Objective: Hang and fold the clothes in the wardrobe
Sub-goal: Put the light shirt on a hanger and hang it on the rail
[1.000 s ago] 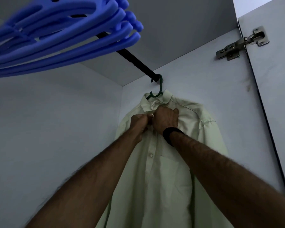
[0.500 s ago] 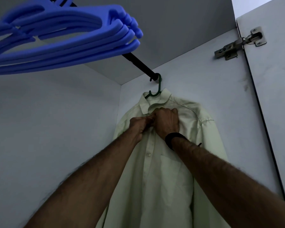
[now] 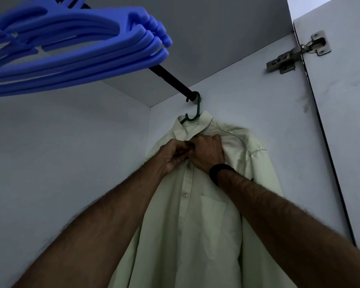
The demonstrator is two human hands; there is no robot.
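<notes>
My left hand [image 3: 176, 155] and right hand [image 3: 208, 153] meet knuckle to knuckle just under the collar, fingers curled and pinching the shirt [image 3: 206, 225] placket, probably at the top button, which they hide. The shirt hangs on a green hanger [image 3: 193, 115] from the rod [image 3: 170, 81] by the side wall. It faces me, long axis straight down, next button directly below my hands, about equally near both.

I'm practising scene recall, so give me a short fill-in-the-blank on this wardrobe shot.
1. The shirt hangs on a ____ hanger.
2. The spare hangers on the rail are ____.
3. The left hand and right hand grip the shirt just below its ____.

Missing words: green; blue; collar
</notes>
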